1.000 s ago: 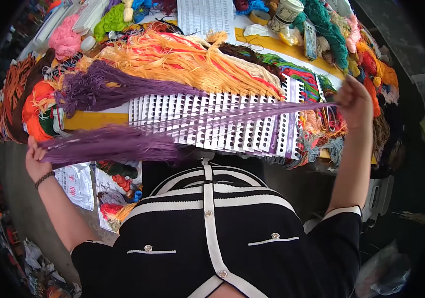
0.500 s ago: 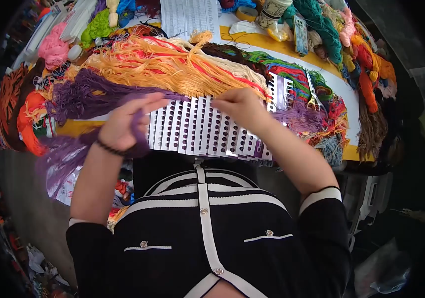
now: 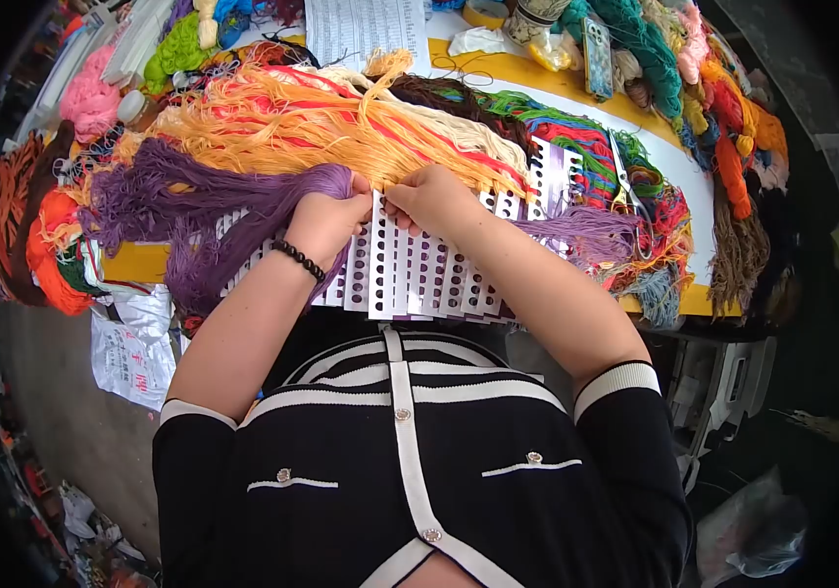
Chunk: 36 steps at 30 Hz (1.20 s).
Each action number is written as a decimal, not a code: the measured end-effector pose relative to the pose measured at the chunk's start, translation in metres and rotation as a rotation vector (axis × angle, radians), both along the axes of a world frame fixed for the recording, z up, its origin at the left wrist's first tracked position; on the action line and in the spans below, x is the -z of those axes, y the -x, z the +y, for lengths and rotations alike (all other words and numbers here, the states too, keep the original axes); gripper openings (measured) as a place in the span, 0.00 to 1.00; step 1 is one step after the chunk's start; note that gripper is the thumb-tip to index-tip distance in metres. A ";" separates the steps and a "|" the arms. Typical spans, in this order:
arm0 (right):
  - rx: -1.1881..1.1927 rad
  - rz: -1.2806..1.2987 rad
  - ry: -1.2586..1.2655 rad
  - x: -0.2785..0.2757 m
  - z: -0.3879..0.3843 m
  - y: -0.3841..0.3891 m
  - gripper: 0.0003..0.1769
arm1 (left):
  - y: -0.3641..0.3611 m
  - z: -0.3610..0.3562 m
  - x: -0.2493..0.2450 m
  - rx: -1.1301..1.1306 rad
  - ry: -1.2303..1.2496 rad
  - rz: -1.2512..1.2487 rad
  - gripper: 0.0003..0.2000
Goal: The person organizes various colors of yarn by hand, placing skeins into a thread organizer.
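My left hand (image 3: 329, 221) is closed on a thick hank of purple thread (image 3: 214, 201), which drapes over the fingers and hangs down past the wrist. Close beside it, my right hand (image 3: 431, 201) is pinched at the upper end of a white punched card strip (image 3: 378, 269). Thread between the two sets of fingertips is too small to make out. That strip lies over a row of similar cards (image 3: 439, 274) with round holes down their edges. Orange thread (image 3: 272, 127) with red strands spreads just beyond both hands.
Scissors (image 3: 623, 181) lie on multicoloured thread at the right. Farther back are a phone (image 3: 597, 59), a printed sheet (image 3: 366, 34) and a tape roll (image 3: 485, 12). Pink thread (image 3: 91, 103) sits at the left; orange and brown hanks (image 3: 733, 235) hang off the right side.
My left hand has moved right and closed, bringing the purple thread over the cards. My right hand has shifted slightly left. One card strip now stands out between them.
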State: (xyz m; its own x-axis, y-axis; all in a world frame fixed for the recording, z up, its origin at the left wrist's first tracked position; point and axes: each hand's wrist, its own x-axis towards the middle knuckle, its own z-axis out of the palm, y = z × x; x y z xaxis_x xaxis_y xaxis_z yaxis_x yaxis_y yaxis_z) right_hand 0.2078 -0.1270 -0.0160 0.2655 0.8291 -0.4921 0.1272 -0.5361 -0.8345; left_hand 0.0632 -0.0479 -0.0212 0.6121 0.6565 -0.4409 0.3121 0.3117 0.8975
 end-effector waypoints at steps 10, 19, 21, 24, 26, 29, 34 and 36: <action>-0.217 -0.419 -0.068 0.008 0.001 0.009 0.18 | 0.001 0.000 0.006 0.084 -0.198 0.108 0.07; -0.075 -0.026 -0.029 -0.002 -0.008 0.002 0.14 | 0.017 0.014 0.001 0.219 -0.634 0.212 0.12; -0.066 -0.055 -0.057 0.003 -0.009 0.002 0.14 | 0.019 0.017 0.007 0.154 -0.525 0.069 0.11; -0.050 -0.070 -0.079 0.005 -0.010 0.002 0.11 | 0.016 0.003 -0.027 -0.096 0.229 -0.332 0.08; -0.034 -0.070 -0.077 0.007 -0.010 0.003 0.09 | 0.015 0.000 -0.029 -0.104 0.282 -0.377 0.09; 0.129 0.283 -0.100 0.001 -0.012 0.005 0.07 | 0.015 0.003 -0.023 -0.067 0.326 -0.440 0.13; 0.235 0.584 -0.130 -0.002 -0.017 -0.011 0.06 | 0.006 -0.011 -0.018 0.022 0.127 -0.284 0.18; 0.234 0.613 -0.152 -0.002 -0.017 -0.012 0.06 | 0.002 -0.013 -0.019 0.035 0.108 -0.234 0.19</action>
State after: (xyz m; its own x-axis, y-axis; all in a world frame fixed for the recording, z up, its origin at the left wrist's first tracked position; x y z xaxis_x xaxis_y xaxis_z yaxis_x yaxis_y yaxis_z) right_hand 0.2193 -0.1440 -0.0143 0.1562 0.8558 -0.4932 -0.4987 -0.3626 -0.7873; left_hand 0.0611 -0.0609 -0.0026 0.7272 0.5897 -0.3513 0.1122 0.4027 0.9084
